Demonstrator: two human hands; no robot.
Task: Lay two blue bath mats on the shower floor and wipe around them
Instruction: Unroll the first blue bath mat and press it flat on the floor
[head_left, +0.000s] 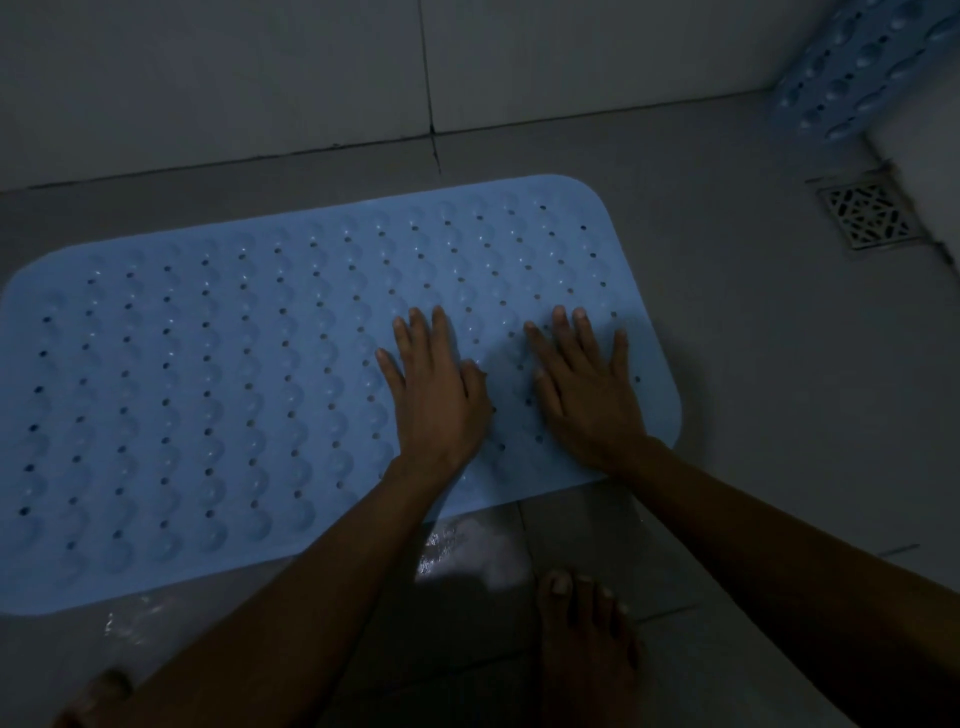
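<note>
A light blue bath mat (218, 374) with rows of bumps and small holes lies flat on the grey tiled shower floor (753, 364). My left hand (434, 384) presses on its right half with straight, spread fingers. My right hand (584, 384) lies flat next to it, nearer the mat's right edge, fingers also straight. A second blue mat (862, 62) stands in the far right corner, partly out of view and leaning against the wall.
A square metal floor drain (870, 215) sits at the right, beyond the mat. Tiled wall (260, 78) runs along the far side. My bare foot (584, 639) stands on wet floor just in front of the mat.
</note>
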